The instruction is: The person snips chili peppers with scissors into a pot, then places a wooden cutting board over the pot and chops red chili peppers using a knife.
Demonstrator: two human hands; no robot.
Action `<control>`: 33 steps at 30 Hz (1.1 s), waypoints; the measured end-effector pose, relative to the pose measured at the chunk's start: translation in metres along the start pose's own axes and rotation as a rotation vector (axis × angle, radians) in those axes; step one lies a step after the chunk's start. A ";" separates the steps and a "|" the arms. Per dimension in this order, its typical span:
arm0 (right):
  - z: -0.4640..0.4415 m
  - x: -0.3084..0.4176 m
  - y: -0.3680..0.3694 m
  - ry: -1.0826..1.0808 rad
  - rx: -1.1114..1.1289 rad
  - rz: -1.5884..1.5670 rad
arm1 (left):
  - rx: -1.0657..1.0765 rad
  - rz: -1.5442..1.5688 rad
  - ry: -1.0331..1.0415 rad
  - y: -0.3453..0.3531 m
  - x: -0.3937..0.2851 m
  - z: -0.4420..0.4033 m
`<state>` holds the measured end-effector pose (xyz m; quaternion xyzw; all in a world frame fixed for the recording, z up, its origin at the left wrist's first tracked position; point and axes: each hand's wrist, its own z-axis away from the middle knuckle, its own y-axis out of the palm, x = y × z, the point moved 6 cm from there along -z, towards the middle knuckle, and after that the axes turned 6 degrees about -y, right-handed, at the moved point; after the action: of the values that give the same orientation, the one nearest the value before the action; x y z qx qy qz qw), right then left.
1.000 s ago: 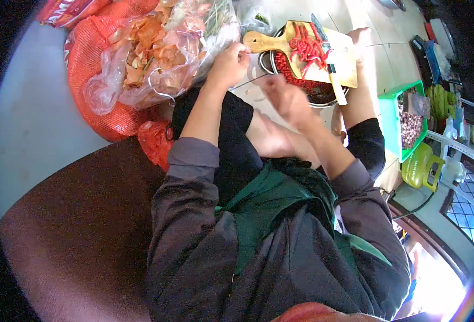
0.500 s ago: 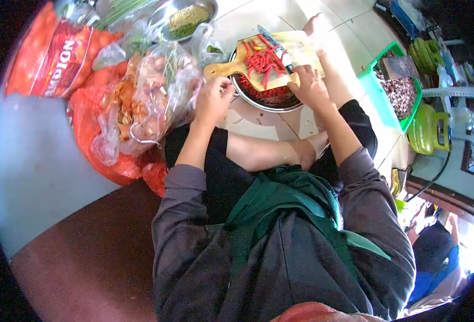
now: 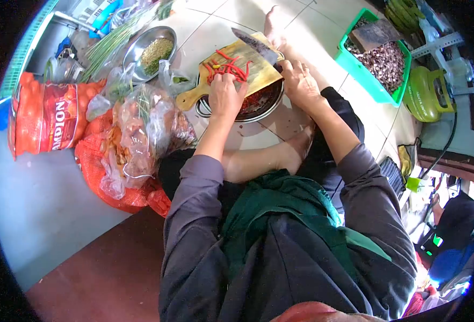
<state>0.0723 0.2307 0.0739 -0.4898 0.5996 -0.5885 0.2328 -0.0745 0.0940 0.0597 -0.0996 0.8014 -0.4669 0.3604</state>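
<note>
A wooden cutting board (image 3: 263, 78) with a handle lies across a metal bowl (image 3: 272, 107) that holds chopped red pieces. Whole red chilies (image 3: 239, 68) are heaped on the board. My left hand (image 3: 226, 96) is on the heap, its fingers bent together around some chilies. My right hand (image 3: 301, 86) grips the handle of a kitchen knife (image 3: 254, 45) at the board's right side. The blade points away and to the left, above the board's far edge. My right fingers hide most of the handle.
On the left are a clear plastic bag (image 3: 140, 121), a red net sack (image 3: 100, 163) and a printed red bag (image 3: 59, 115). Beyond them stands a steel bowl (image 3: 169, 40) of chopped greens. At right are a green crate (image 3: 375, 95) of sliced pieces and a green gas cylinder (image 3: 422, 96).
My left hand has moved from beside the board's handle onto the chilies. My right hand now holds the knife, which lay on the board before. The camera view has shifted.
</note>
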 end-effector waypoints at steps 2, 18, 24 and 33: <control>0.006 -0.008 -0.008 -0.018 -0.056 -0.108 | 0.012 -0.052 -0.062 0.003 -0.003 -0.007; 0.047 -0.015 0.006 0.147 -0.040 -0.565 | 0.333 -0.310 -0.264 0.043 0.004 -0.029; 0.052 -0.007 0.017 0.159 -0.018 -0.612 | 0.302 -0.338 -0.244 0.024 -0.011 -0.024; 0.057 0.004 0.015 0.157 0.024 -0.670 | 0.341 -0.306 -0.262 0.037 -0.019 -0.031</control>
<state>0.1146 0.1978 0.0495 -0.6100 0.4148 -0.6751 -0.0146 -0.0750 0.1449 0.0479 -0.2172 0.6331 -0.6275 0.3978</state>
